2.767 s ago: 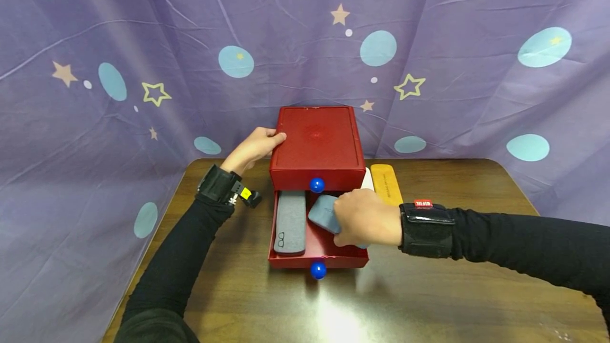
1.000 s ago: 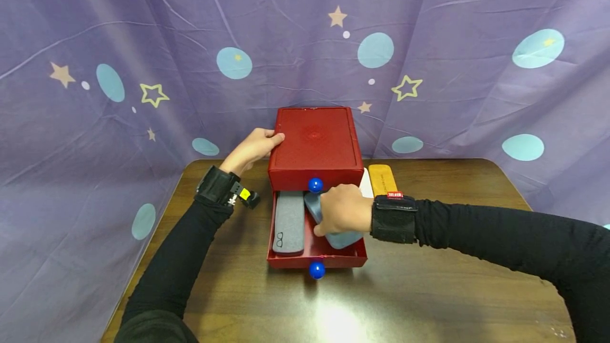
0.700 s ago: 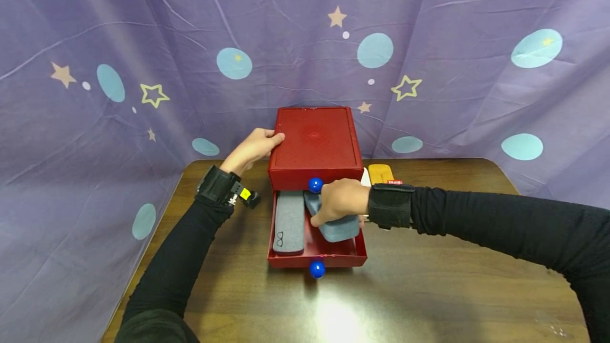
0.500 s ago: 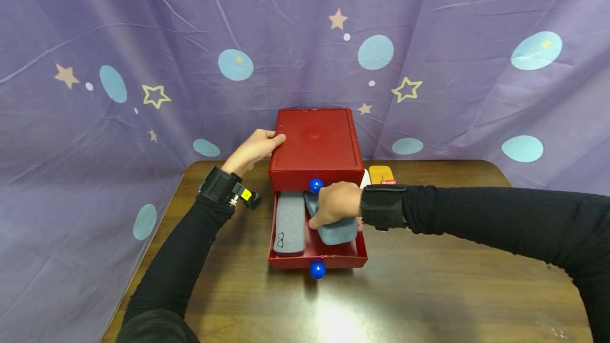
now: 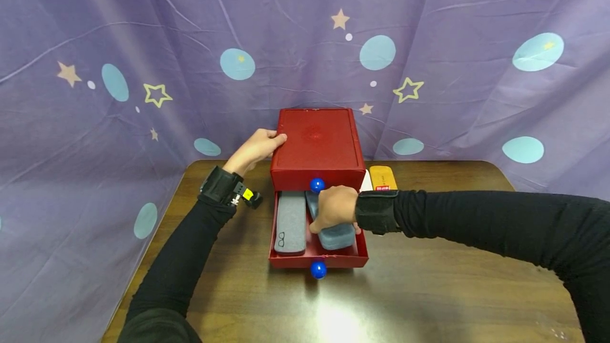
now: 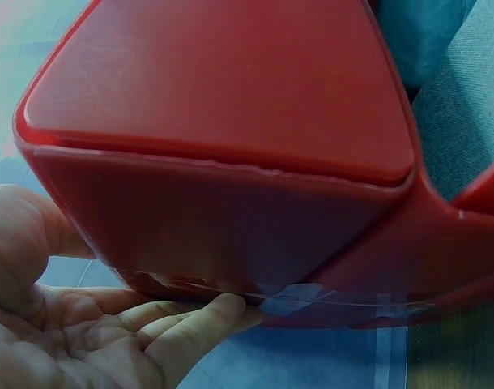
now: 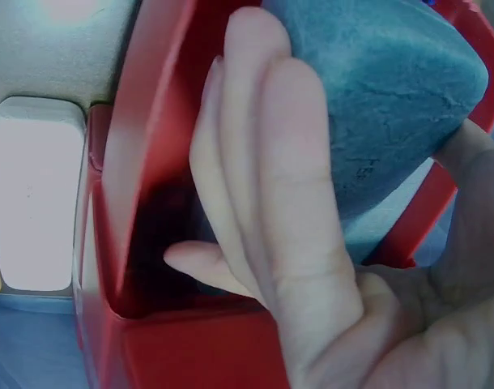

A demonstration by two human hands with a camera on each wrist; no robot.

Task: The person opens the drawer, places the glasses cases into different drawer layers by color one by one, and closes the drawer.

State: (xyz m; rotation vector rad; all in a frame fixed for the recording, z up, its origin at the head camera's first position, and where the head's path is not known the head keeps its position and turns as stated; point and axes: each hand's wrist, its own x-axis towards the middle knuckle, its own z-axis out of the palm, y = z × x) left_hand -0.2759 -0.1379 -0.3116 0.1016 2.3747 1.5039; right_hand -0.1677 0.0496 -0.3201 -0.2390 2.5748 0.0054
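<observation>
In the head view my right hand (image 5: 335, 207) grips a blue-grey glasses case (image 5: 337, 237) inside the pulled-out lower drawer (image 5: 314, 262). The right wrist view shows its fingers along one side of the blue case (image 7: 385, 81) and the thumb on the opposite side. To its left in the drawer lies a grey glasses case (image 5: 290, 221) with a small glasses drawing at its front end. My left hand (image 5: 256, 148) holds the left side of the red drawer box (image 5: 316, 142), thumb at the top edge. In the left wrist view, fingertips press along the red box (image 6: 206, 219).
A yellow case (image 5: 383, 178) and a white case (image 7: 36, 194) lie on the table right of the box, partly hidden by the box and right arm. Blue ball knobs (image 5: 318, 270) mark both drawer fronts. A purple curtain (image 5: 305, 41) hangs close behind.
My right hand has moved left over the drawer and turned the blue-grey glasses case from slanting sideways to more lengthwise, beside the grey one. The left hand stays on the box.
</observation>
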